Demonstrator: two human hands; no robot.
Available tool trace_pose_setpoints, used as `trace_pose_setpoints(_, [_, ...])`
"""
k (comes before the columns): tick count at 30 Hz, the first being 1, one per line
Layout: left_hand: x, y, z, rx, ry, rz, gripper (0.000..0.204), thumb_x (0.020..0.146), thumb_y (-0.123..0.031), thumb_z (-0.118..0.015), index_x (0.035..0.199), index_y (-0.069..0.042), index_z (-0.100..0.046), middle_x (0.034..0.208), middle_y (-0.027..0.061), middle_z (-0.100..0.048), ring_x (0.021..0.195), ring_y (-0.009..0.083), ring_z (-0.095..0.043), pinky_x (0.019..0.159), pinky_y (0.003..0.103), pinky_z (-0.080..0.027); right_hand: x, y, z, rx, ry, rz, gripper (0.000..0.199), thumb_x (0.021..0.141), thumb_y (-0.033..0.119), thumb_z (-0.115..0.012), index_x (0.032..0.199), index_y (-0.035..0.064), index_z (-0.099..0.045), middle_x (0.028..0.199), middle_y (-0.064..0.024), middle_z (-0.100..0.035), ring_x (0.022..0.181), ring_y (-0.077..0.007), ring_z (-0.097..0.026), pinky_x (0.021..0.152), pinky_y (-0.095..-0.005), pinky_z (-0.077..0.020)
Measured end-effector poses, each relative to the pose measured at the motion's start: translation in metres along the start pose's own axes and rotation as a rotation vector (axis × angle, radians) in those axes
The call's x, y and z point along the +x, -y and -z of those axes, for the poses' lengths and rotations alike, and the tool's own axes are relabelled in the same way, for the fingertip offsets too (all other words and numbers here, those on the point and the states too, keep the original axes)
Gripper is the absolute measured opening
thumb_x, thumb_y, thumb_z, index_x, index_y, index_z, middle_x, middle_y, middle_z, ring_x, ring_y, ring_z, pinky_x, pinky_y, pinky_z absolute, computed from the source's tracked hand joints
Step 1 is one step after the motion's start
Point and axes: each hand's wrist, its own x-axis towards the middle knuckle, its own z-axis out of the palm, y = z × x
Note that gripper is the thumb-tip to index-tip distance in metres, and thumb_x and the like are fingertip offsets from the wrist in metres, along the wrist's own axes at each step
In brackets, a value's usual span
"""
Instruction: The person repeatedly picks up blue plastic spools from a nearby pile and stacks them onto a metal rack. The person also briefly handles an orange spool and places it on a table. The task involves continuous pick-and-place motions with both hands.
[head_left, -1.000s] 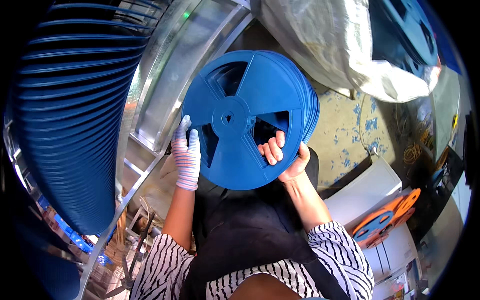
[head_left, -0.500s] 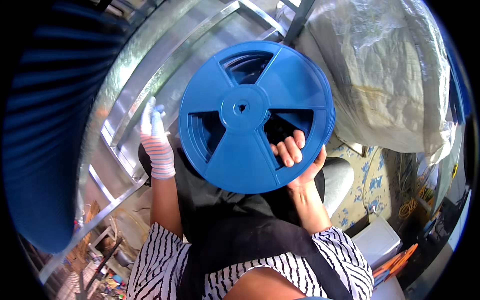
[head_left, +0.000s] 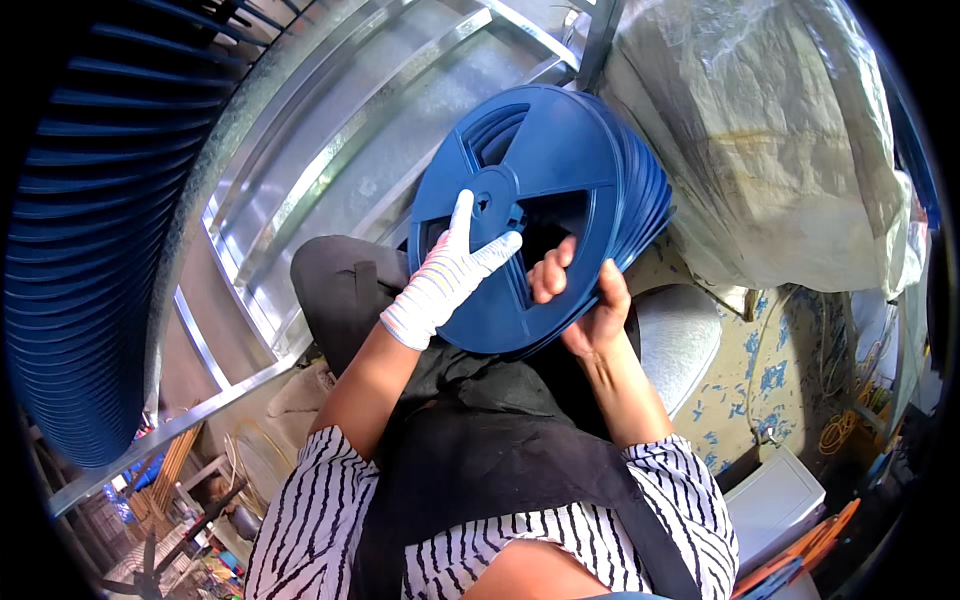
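A stack of round blue plastic reels (head_left: 555, 150) is held up over my lap, tilted so that several rims show on its right side. The front reel has three wedge-shaped openings and a small hole in its hub. My right hand (head_left: 600, 320), bare, grips the stack at the lower right, its fingers curled through one opening and the thumb outside the rim. In a white striped glove, my left hand (head_left: 445, 280) lies against the front face just below the hub. Its thumb and forefinger are spread apart; the other fingers are partly hidden.
At the left, a long row of blue reels (head_left: 95, 270) stands in a metal trough (head_left: 180, 240). A metal frame (head_left: 325, 165) runs behind my lap. A large whitish sack (head_left: 760, 160) stands at right, above a white box (head_left: 775, 500) and a yellow cable coil (head_left: 838, 432).
My left hand has moved right, from beside the stack onto its front face. The stack has turned, showing more rims at its right. My right hand keeps its grip.
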Motion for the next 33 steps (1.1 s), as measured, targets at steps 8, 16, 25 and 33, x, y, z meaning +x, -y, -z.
trace_pose_setpoints(8, [0.001,0.05,0.033,-0.954,0.233,0.044,0.07,0.089,-0.017,-0.06,0.147,-0.003,-0.024,0.119,0.0189,-0.056,0.107,0.0273,-0.06,0.091,0.038,-0.052,-0.02,0.016,-0.02,-0.268,-0.063,-0.096,0.05,0.075,0.035,-0.073,0.108,0.0012,-0.054,0.096,-0.0162,-0.066,0.091,-0.0301,-0.065,0.089,-0.0446,-0.0501])
trace_pose_setpoints(16, [-0.012,0.079,0.087,-1.262,0.272,-0.053,0.079,0.085,-0.041,-0.059,0.14,0.008,-0.031,0.123,0.0216,-0.049,0.1,0.0301,-0.055,0.091,0.041,-0.048,-0.033,0.035,0.004,-0.006,-0.048,0.103,0.039,0.079,0.032,-0.07,0.1,0.0038,-0.053,0.078,-0.0096,-0.059,0.075,-0.0237,-0.059,0.077,-0.0369,-0.0459])
trace_pose_setpoints(25, [0.006,0.1,0.125,-1.259,0.417,-0.112,0.077,0.085,-0.043,-0.059,0.143,-0.001,-0.03,0.128,0.0238,-0.045,0.102,0.0319,-0.055,0.09,0.043,-0.049,-0.035,0.041,0.002,-0.028,0.015,0.119,0.043,0.081,0.043,-0.068,0.096,0.0098,-0.046,0.072,-0.0002,-0.051,0.067,-0.0139,-0.051,0.081,-0.032,-0.0376])
trace_pose_setpoints(33, [0.011,0.104,0.126,-1.365,0.545,-0.086,0.086,0.083,-0.045,-0.058,0.14,0.012,-0.028,0.125,0.0294,-0.05,0.101,0.0373,-0.06,0.089,0.046,-0.051,-0.037,0.047,0.014,0.003,0.048,0.151,0.044,0.08,0.049,-0.069,0.091,0.0138,-0.045,0.066,0.005,-0.051,0.059,-0.0105,-0.05,0.077,-0.0297,-0.0364])
